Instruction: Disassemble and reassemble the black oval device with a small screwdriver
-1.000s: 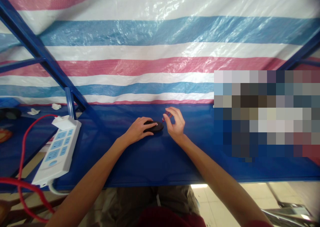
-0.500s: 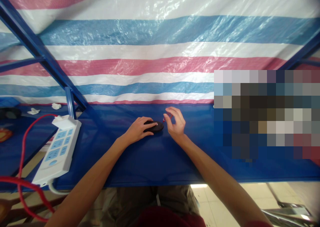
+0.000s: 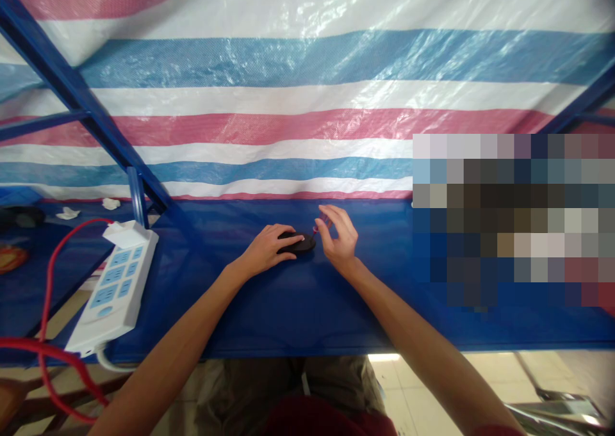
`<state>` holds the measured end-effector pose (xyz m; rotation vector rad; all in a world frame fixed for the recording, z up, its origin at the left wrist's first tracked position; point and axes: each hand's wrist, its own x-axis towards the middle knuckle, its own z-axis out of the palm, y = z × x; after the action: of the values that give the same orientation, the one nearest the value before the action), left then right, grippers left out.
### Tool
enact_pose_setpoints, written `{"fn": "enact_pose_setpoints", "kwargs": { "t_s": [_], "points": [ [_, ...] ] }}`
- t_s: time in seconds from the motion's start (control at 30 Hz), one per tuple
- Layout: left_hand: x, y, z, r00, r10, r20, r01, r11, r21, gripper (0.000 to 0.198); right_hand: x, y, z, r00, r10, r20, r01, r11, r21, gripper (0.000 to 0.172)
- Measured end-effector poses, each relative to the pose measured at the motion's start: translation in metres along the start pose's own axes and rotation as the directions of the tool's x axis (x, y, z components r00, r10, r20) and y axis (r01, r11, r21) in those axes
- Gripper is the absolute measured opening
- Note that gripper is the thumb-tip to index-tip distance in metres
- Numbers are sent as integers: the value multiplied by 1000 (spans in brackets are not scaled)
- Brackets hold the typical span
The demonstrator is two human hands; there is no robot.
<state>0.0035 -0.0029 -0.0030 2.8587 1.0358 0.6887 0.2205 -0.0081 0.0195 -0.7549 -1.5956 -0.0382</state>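
Observation:
A black computer mouse (image 3: pixel 303 245), low and oval, lies on the blue tabletop. My left hand (image 3: pixel 271 247) grips it from the left, with fingers over its top and the thumb along its near side. My right hand (image 3: pixel 340 234) is raised just right of the mouse, thumb and fingers curled around a small screwdriver (image 3: pixel 316 230) with a reddish handle. The screwdriver's thin dark shaft slants down to the right end of the mouse. Most of the handle is hidden by the fingers, and the exact spot of the tip is too small to make out.
To the left lies a white power strip (image 3: pixel 115 289) with a plug and red cable (image 3: pixel 48 276). Crumpled white scraps (image 3: pixel 68 213) sit farther left. A blue metal frame (image 3: pixel 96 119) and striped plastic sheet (image 3: pixel 288 129) stand behind. Pixelation covers the right side.
Both hands hold almost the same pose at the mouse. The dark shaft between the right fingers and the mouse shows more clearly now, and the whole view has shifted very slightly.

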Motion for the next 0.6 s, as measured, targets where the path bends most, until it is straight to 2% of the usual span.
{"fn": "enact_pose_setpoints", "kwargs": {
  "t_s": [0.47,0.6],
  "points": [
    [0,0,-1,1000,3,11,-3,1000,8,44,0,1,0,1000,-12,-7,12,1000,19,28],
    [0,1,-1,1000,13,26,-14,999,34,44,0,1,-1,1000,2,23,-3,1000,16,30]
  ]
}}
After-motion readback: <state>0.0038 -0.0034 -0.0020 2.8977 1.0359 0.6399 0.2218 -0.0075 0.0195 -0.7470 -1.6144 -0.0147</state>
